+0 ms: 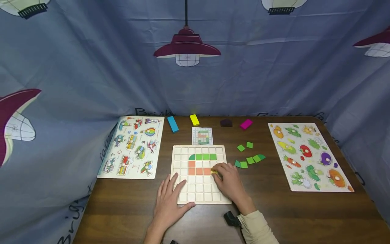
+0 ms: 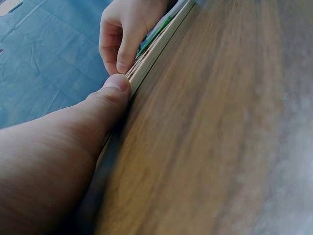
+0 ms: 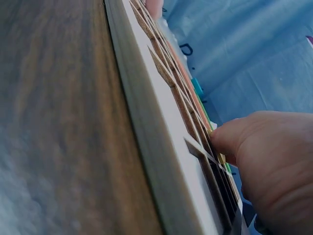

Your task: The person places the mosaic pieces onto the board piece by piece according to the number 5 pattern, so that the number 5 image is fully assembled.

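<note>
Beige sleeve [image 1: 259, 227] over the near edge of the table [image 1: 122, 213] leads to the right hand [image 1: 230, 181], pinching a yellow tile [image 1: 214, 172] at the right end of the lower row of orange tiles [image 1: 199, 171] on the board [image 1: 199, 197]. The left hand [image 1: 168, 205] lies spread at the board's near left corner. Pressed in crooked, the yellow tile might jam; fingers partly hide it, so its seating is hard to judge. Uneven pressure could slide the board.

A pale wooden gridded board [image 1: 199, 197] lies flat. At its twelve o'clock sits a row of green tiles [image 1: 206, 157]; nearer centre, orange square tiles [image 1: 199, 171] form an L. A yellow tile [image 1: 214, 171], partly hidden, pinched by the right hand [image 1: 230, 182], adjoins their three o'clock end.
</note>
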`<state>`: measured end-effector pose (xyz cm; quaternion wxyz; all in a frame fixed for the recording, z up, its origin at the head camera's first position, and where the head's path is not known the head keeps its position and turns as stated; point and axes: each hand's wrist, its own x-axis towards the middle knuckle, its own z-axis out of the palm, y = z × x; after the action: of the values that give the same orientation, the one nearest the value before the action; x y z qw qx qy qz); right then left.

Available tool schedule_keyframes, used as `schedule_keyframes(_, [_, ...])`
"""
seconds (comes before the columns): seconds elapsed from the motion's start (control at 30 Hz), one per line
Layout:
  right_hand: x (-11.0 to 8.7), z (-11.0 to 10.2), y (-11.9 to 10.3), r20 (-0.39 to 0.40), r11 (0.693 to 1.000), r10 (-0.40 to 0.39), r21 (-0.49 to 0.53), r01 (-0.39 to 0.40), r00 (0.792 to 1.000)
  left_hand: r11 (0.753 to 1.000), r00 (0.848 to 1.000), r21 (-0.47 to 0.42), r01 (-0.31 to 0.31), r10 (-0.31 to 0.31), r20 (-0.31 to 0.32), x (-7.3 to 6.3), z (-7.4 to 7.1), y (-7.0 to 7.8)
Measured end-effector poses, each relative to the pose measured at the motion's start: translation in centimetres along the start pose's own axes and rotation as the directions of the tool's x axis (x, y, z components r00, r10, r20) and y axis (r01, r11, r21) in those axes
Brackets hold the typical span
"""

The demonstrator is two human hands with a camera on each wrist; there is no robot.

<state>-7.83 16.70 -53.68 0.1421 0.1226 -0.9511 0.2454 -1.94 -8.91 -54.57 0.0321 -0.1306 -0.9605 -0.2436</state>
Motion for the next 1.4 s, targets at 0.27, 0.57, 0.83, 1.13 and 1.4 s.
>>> schedule_keyframes(0.27, [-0.7,0.5,-0.5,-0.016,1.0,0.019,-0.01,-0.019,1.0,1.0,1.0,0.017,-0.007,0.007,-0.004,-0.2,-0.2,-0.3])
schedule_keyframes(0.57, [-1.6,0.4,-0.3,-0.068,0.998,-0.042,0.047,0.045,0.997,1.0,0.999,0.011,0.022,-0.022,0.031,-0.5,-0.1,-0.4])
schedule_keyframes(0.83, [-2.2,-1.6,4.0,-0.187,0.99,0.074,0.135,-0.049,0.98,1.0,1.0,-0.011,0.012,-0.012,0.029,0.0,0.0,0.1])
schedule_keyframes(1.13, [-3.6,-3.8,8.3,-0.225,0.984,0.173,-0.006,-0.179,0.959,0.999,1.0,-0.035,0.001,0.0,0.021,0.2,0.4,0.2])
schedule_keyframes(1.4, [-4.3,-3.9,8.4,-0.216,0.983,0.172,-0.02,-0.181,0.961,1.0,1.0,-0.015,0.004,-0.003,0.007,0.1,0.1,-0.1])
